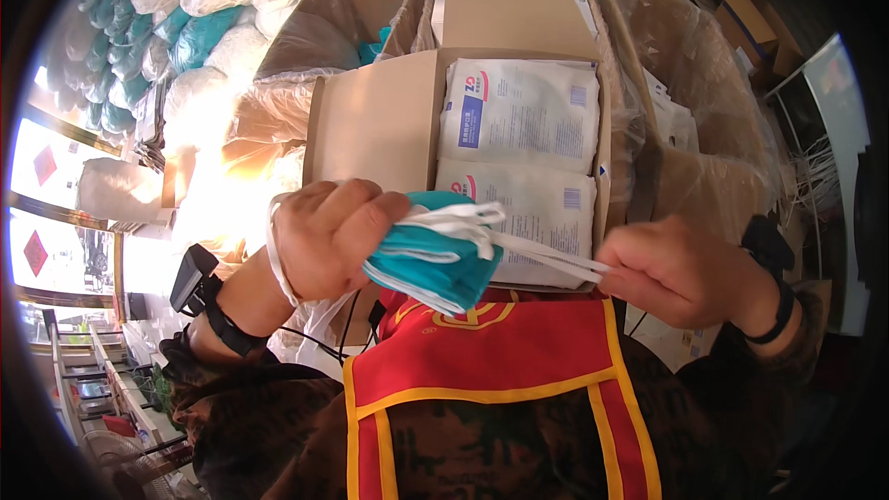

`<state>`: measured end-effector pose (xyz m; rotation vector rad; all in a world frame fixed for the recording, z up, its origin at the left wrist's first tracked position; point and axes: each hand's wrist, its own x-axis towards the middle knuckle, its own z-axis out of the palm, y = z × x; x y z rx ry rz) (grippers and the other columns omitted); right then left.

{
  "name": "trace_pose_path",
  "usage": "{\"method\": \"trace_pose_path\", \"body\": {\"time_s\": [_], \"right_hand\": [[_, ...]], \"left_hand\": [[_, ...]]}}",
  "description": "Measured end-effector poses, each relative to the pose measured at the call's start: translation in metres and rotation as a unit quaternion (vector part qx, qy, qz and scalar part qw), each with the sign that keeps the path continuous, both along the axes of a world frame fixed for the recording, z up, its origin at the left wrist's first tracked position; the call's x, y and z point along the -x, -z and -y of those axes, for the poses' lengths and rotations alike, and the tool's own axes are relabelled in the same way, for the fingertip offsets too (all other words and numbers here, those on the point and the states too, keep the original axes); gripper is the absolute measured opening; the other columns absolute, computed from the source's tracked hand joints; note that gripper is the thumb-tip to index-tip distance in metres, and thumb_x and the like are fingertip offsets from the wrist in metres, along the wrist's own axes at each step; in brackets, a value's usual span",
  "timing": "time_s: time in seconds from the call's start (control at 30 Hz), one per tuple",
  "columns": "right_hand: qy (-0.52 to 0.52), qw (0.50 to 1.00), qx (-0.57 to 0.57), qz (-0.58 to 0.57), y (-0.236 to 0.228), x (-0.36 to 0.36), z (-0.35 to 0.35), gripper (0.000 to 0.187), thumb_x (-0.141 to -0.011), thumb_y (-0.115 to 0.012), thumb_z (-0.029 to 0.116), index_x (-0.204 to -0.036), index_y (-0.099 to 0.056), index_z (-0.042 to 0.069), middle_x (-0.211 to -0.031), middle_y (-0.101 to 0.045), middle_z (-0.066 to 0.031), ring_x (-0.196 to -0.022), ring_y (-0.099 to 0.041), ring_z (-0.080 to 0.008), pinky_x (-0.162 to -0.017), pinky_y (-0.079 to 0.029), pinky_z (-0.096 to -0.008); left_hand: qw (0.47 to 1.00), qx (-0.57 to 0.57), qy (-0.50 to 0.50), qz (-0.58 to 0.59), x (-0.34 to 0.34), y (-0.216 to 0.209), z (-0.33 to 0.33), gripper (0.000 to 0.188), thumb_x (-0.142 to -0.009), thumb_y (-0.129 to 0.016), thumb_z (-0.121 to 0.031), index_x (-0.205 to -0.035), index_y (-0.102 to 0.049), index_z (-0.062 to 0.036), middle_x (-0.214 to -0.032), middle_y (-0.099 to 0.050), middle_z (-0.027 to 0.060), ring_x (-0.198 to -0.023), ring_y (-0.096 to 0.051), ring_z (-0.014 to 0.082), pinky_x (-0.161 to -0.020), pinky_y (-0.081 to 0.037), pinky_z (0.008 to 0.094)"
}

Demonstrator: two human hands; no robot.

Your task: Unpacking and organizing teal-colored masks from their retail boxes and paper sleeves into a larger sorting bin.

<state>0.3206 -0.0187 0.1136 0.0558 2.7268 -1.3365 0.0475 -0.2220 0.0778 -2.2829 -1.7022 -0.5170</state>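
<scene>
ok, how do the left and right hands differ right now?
The left hand grips the teal bundle; the right hand pinches white cords stretching from it. A white loop runs around the back of the left hand; none shows on the right. Shared: both are bare, each with a black strap at the wrist.

Teal fabric bundle (444,273), mid-frame, slightly left of centre. Soft, folded, several layers; white edging shows between folds and along the lower rim. Held aloft, tilted, left end inside the left hand (329,236), free end slanting toward lower right. White cords (485,239) bunch in loops over its upper face, then run out stretched, sloping gently down rightward into the right hand's (671,268) closed fingers.
</scene>
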Motion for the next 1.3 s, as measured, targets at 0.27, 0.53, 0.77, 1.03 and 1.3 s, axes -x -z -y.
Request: {"method": "trace_pose_path", "body": {"time_s": [0.27, 0.53, 0.77, 1.03, 1.3], "right_hand": [[0.044, 0.996, 0.037, 0.072, -0.022, -0.059, -0.004, 0.014, -0.093, -0.057, 0.016, -0.088, -0.059, 0.003, -0.068, -0.058, -0.0086, -0.062, -0.06, -0.0233, -0.055, -0.044, -0.0332], [0.332, 0.88, 0.324, -0.106, 0.003, -0.086, -0.017, 0.025, -0.096, -0.053, 0.023, -0.079, -0.047, 0.005, -0.059, -0.04, -0.0006, -0.041, -0.03, -0.006, -0.037, -0.022, -0.0198], [0.138, 0.734, 0.637, -0.189, 0.068, -0.003, -0.004, 0.028, -0.096, -0.053, 0.029, -0.082, -0.049, 0.005, -0.07, -0.049, -0.0063, -0.049, -0.037, -0.0075, -0.039, -0.028, -0.0198], [0.15, 0.798, 0.572, -0.114, 0.063, 0.062, 0.006, 0.032, -0.099, -0.049, 0.033, -0.087, -0.058, 0.004, -0.071, -0.048, -0.0016, -0.052, -0.036, -0.0047, -0.043, -0.028, -0.0185], [0.104, 0.868, 0.473, -0.106, 0.074, 0.107, 0.026, 0.042, -0.099, -0.048, 0.042, -0.096, -0.067, 0.004, -0.071, -0.052, 0.0049, -0.055, -0.036, -0.0027, -0.051, -0.03, -0.0171]], "left_hand": [[0.994, 0.009, -0.105, -0.025, 0.033, 0.001, 0.024, 0.035, -0.066, -0.069, -0.015, -0.099, -0.06, -0.0058, -0.081, -0.059, 0.0109, -0.064, -0.063, 0.0304, -0.057, -0.052, 0.0372], [0.856, -0.131, -0.256, 0.43, 0.1, 0.027, 0.051, 0.032, -0.085, -0.064, -0.006, -0.114, -0.059, 0.0062, -0.1, -0.068, 0.0105, -0.09, -0.066, 0.0198, -0.079, -0.052, 0.0297], [0.482, -0.253, 0.119, 0.83, 0.044, 0.001, -0.011, 0.033, -0.095, -0.056, -0.025, -0.12, -0.058, -0.004, -0.111, -0.063, 0.0127, -0.09, -0.065, 0.021, -0.074, -0.056, 0.0348], [0.439, -0.132, 0.328, 0.826, -0.021, -0.016, -0.056, 0.03, -0.096, -0.05, -0.022, -0.113, -0.047, 0.0027, -0.087, -0.05, 0.0136, -0.037, -0.047, 0.0124, -0.045, -0.053, 0.024], [0.39, -0.045, 0.408, 0.824, -0.045, -0.015, -0.071, 0.038, -0.094, -0.055, -0.033, -0.112, -0.053, 0.0013, -0.088, -0.056, 0.0132, -0.049, -0.053, 0.0109, -0.051, -0.049, 0.0253]]}}
